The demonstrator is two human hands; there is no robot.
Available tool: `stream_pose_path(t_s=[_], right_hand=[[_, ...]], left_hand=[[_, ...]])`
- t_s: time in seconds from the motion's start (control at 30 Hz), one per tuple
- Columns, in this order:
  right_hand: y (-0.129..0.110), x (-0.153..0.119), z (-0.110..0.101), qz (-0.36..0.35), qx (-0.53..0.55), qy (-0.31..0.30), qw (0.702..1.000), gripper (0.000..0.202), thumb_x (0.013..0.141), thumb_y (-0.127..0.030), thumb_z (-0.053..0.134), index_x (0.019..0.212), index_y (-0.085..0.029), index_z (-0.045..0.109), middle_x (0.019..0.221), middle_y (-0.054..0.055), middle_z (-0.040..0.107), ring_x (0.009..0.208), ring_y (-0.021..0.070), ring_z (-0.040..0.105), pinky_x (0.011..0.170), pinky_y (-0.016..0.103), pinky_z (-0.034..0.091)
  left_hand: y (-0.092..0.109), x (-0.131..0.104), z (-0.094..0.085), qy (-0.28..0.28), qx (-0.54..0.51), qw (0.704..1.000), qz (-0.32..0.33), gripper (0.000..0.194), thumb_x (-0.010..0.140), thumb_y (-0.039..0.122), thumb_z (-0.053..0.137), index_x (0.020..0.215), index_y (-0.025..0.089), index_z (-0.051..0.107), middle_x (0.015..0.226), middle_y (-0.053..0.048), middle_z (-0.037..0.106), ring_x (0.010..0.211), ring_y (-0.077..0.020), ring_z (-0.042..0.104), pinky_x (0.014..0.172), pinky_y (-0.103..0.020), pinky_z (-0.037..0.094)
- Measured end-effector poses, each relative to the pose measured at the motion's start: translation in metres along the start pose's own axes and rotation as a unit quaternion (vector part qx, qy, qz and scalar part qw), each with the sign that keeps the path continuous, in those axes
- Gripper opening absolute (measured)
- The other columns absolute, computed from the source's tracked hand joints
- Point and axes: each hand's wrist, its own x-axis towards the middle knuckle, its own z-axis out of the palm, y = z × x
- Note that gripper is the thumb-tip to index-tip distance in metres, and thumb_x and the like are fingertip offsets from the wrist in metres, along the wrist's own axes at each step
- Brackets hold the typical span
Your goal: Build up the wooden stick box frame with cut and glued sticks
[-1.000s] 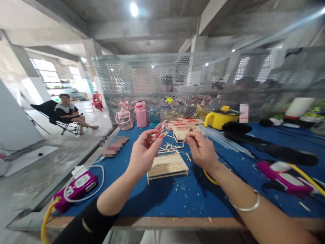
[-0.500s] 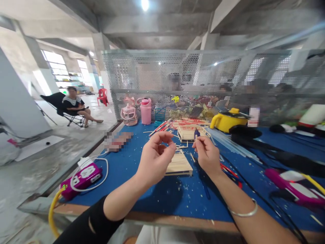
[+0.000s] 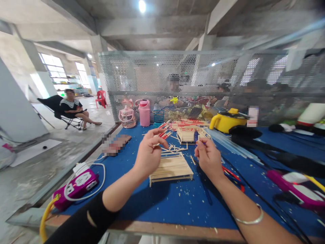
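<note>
My left hand (image 3: 148,152) is raised over the blue table with its fingers apart and nothing between them. Below and right of it stands a small platform of pale wooden sticks (image 3: 174,166) on short legs. My right hand (image 3: 208,154) pinches a short pale stick piece (image 3: 199,137) between thumb and fingertips. Just behind those fingertips is a dark purple-blue tip (image 3: 195,135); whether the hand touches it is unclear. A second stick frame (image 3: 186,136) with low rails lies farther back. Loose sticks (image 3: 175,148) are scattered between the two frames.
Red-tipped sticks (image 3: 188,124), a pink bottle (image 3: 144,113), a clear pink jug (image 3: 127,117) and a yellow pot (image 3: 225,122) stand behind. Purple power strips (image 3: 76,189) and cables lie at both sides. A perforated screen (image 3: 142,78) closes the back; a person (image 3: 72,106) sits at left.
My left hand has moved left and its fingers have spread wider, uncovering more of the near platform. My right hand has shifted slightly, still pinching the small piece.
</note>
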Motion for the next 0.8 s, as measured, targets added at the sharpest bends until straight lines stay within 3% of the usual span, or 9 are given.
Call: stream_pose_path(t_s=[0.07, 0.13, 0.23, 0.3, 0.43, 0.57, 0.8], right_hand=[[0.005, 0.004, -0.002, 0.023, -0.036, 0.008, 0.999, 0.027, 0.094, -0.042, 0.035, 0.097, -0.019, 0.049, 0.060, -0.002, 0.055, 0.052, 0.0138, 0.052, 0.052, 0.025, 0.040], [0.012, 0.009, -0.003, 0.042, -0.074, -0.004, 0.996, 0.024, 0.093, -0.036, 0.035, 0.099, -0.018, 0.050, 0.065, 0.001, 0.059, 0.058, 0.0159, 0.056, 0.056, 0.027, 0.042], [0.020, 0.013, -0.001, 0.065, -0.127, -0.064, 0.988, 0.021, 0.090, -0.022, 0.038, 0.106, -0.016, 0.050, 0.070, 0.002, 0.064, 0.066, 0.0174, 0.061, 0.062, 0.028, 0.044], [0.022, 0.016, 0.004, 0.077, -0.161, -0.110, 0.978, 0.027, 0.088, -0.015, 0.041, 0.113, -0.015, 0.049, 0.072, 0.002, 0.066, 0.071, 0.0168, 0.063, 0.069, 0.028, 0.045], [0.019, 0.032, 0.020, 0.114, -0.242, -0.162, 0.950, 0.029, 0.089, -0.020, 0.050, 0.118, -0.014, 0.052, 0.092, 0.006, 0.067, 0.088, 0.0173, 0.063, 0.081, 0.033, 0.048], [0.016, 0.062, 0.038, 0.159, -0.314, -0.180, 0.919, 0.034, 0.089, -0.034, 0.055, 0.118, -0.016, 0.055, 0.119, 0.009, 0.057, 0.100, 0.0206, 0.060, 0.083, 0.042, 0.051], [0.014, 0.094, 0.055, 0.157, -0.343, -0.180, 0.908, 0.035, 0.089, -0.034, 0.056, 0.119, -0.016, 0.055, 0.120, 0.009, 0.057, 0.100, 0.0205, 0.060, 0.083, 0.041, 0.051]], left_hand=[[-0.029, 0.012, -0.012, 0.039, 0.096, 0.994, -0.028, 0.036, 0.061, -0.003, 0.040, 0.070, 0.021, 0.066, 0.119, -0.001, 0.059, 0.116, -0.0198, 0.051, 0.102, -0.036, 0.038], [-0.058, 0.020, -0.026, 0.083, 0.108, 0.988, -0.067, 0.040, 0.065, 0.001, 0.043, 0.092, 0.019, 0.065, 0.118, -0.007, 0.058, 0.114, -0.0235, 0.052, 0.091, -0.037, 0.045], [-0.093, 0.019, -0.040, 0.120, 0.108, 0.979, -0.127, 0.040, 0.070, 0.011, 0.049, 0.109, 0.014, 0.056, 0.107, -0.012, 0.060, 0.096, -0.0244, 0.059, 0.077, -0.037, 0.050], [-0.106, 0.014, -0.044, 0.124, 0.097, 0.976, -0.148, 0.042, 0.073, 0.020, 0.055, 0.114, 0.015, 0.051, 0.111, -0.013, 0.059, 0.094, -0.0239, 0.059, 0.071, -0.034, 0.050], [-0.110, 0.008, -0.042, 0.119, 0.069, 0.976, -0.169, 0.047, 0.077, 0.038, 0.058, 0.117, 0.016, 0.047, 0.118, -0.014, 0.057, 0.093, -0.0223, 0.060, 0.068, -0.032, 0.049], [-0.100, 0.005, -0.038, 0.113, 0.050, 0.976, -0.177, 0.050, 0.077, 0.041, 0.059, 0.119, 0.017, 0.045, 0.116, -0.014, 0.056, 0.092, -0.0214, 0.060, 0.067, -0.031, 0.050], [-0.086, 0.000, -0.031, 0.109, 0.028, 0.981, -0.160, 0.057, 0.075, 0.031, 0.063, 0.126, 0.019, 0.039, 0.123, -0.013, 0.053, 0.099, -0.0206, 0.058, 0.075, -0.033, 0.050]])
